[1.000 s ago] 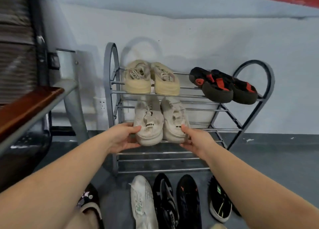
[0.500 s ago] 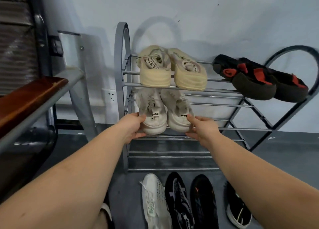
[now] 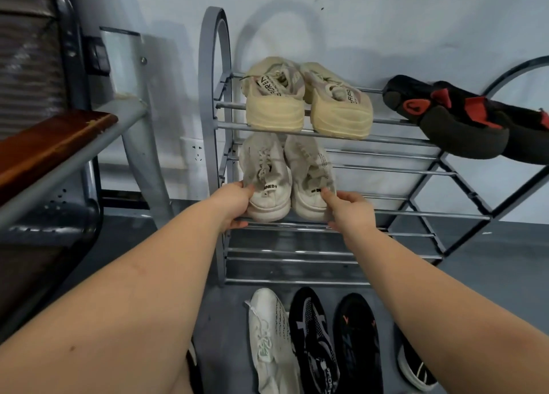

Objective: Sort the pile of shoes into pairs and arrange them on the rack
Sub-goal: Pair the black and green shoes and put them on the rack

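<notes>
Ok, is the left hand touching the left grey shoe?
Touching. The head view shows the left hand wrapped round the heel of the left grey shoe on the rack, thumb on top, with no gap.

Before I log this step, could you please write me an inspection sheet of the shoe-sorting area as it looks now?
Surface: grey metal rack against the wall; grey floor.
Job's things: cream pair and black-red pair on the top shelf; off-white pair on the middle shelf; a white shoe and dark shoes on the floor.
Clutter: nothing seen.
Grippers: left hand holds the left off-white shoe's heel; right hand holds the right one's heel.
Cables: nothing seen.
Surroundings: wall socket; wooden-topped bench at left.
</notes>
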A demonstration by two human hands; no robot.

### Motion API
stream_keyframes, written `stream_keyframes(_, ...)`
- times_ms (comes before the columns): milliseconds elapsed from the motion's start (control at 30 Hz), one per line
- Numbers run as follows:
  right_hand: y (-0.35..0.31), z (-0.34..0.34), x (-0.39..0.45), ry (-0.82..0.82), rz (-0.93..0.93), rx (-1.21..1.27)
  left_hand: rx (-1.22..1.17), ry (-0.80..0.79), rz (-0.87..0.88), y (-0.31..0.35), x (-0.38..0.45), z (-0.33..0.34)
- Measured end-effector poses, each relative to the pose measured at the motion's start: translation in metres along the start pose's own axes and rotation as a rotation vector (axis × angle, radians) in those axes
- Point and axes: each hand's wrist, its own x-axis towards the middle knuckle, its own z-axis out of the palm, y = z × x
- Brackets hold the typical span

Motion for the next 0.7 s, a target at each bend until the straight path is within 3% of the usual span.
stream_keyframes(100, 0.0, -0.008, -0.003, -0.058, -0.023, -0.115, 0.142, 0.048, 0.058, 0.002, -0.004, 0.002)
stream_keyframes(200, 0.0, -0.021, -0.013, -0.191, -0.049, -0.192, 0.473, 0.169, 0.134, 0.007, -0.01, 0.008)
stream_keyframes(300, 0.005, -0.035, -0.021, -0.242, -0.22, -0.413, 0.872, 0.26, 0.239, 0.005, -0.026, 0.02)
stream_keyframes(400, 0.015, -0.051, -0.037, -0.214, -0.458, -0.789, 1.183, 0.304, 0.503, -0.012, -0.045, 0.037)
stream_keyframes(533, 0.042, -0.074, -0.062, -0.253, -0.588, -1.069, 1.402, 0.108, 0.77, -0.046, -0.065, 0.065)
stream_keyframes(700, 0.102, -0.108, -0.092, -0.34, -0.5, -1.266, 1.53, -0.17, 0.697, -0.107, -0.09, 0.099)
